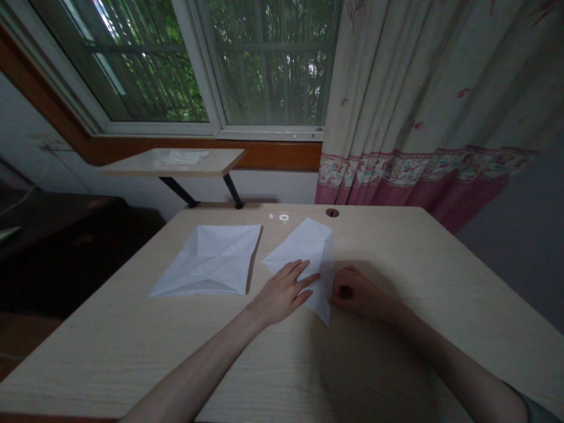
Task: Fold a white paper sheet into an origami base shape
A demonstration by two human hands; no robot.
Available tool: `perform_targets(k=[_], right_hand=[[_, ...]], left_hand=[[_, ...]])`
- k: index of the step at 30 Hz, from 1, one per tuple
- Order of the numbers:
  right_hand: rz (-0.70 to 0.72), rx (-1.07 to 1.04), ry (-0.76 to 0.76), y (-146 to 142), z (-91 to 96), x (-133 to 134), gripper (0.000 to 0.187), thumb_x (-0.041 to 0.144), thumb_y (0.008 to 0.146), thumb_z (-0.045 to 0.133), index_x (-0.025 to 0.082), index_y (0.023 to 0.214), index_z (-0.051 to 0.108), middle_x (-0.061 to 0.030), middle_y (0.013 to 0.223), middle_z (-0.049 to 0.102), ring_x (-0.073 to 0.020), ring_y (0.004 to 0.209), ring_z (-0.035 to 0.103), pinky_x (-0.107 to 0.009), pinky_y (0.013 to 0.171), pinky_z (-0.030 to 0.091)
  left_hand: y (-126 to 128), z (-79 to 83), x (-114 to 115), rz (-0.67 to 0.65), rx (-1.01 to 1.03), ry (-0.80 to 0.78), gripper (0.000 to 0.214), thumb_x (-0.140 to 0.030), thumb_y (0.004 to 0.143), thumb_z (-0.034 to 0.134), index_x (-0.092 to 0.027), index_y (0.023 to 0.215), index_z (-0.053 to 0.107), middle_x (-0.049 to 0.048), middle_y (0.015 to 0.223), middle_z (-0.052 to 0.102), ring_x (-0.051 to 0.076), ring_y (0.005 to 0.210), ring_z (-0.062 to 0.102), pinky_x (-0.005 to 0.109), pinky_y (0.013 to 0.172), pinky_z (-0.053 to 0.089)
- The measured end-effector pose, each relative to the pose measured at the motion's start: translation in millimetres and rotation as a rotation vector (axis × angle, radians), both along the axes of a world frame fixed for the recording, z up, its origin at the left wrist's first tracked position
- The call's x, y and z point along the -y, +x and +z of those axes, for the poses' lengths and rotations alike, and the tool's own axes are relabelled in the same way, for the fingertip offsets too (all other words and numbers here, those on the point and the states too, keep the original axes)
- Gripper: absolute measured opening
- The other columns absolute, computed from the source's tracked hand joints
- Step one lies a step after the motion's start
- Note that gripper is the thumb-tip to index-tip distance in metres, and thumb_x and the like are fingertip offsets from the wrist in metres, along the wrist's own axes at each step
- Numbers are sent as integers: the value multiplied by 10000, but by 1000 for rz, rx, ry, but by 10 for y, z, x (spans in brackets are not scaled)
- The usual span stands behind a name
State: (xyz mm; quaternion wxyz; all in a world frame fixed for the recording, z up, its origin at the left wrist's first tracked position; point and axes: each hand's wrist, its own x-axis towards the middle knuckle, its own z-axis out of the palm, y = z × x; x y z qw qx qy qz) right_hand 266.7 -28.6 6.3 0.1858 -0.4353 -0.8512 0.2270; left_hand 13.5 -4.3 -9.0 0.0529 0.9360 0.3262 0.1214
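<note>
A white sheet of paper [304, 238], partly folded along its right side, lies on the desk in front of me. My left hand [286, 291] rests flat on it with the fingers spread. At the paper's right edge, the fingers of my right hand [355, 294] are curled into a pinch, with thumb and forefinger closed at the folded side. To the left lies a second white sheet [215, 261], spread out and marked by crossing creases; neither hand touches it.
The pale wood desk [247, 364] carries a small raised shelf [211, 167] on black legs at the back left, with crumpled white paper [180, 157] on top. A round cable hole [332, 212] sits near the back edge. A curtain [396, 117] hangs behind, right of the window.
</note>
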Motion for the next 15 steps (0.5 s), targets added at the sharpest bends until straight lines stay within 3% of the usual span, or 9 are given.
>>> perform_targets(k=[15], right_hand=[[40, -2, -203, -96, 105, 114, 174, 139, 743, 678, 197, 628, 560, 50, 663, 648, -137, 651, 585, -402, 952, 338]], left_hand=[[3, -11, -6, -2, 20, 0, 425, -411, 1042, 395, -317, 1450, 465, 70, 1573, 380, 272, 1437, 377, 485, 1175, 342]])
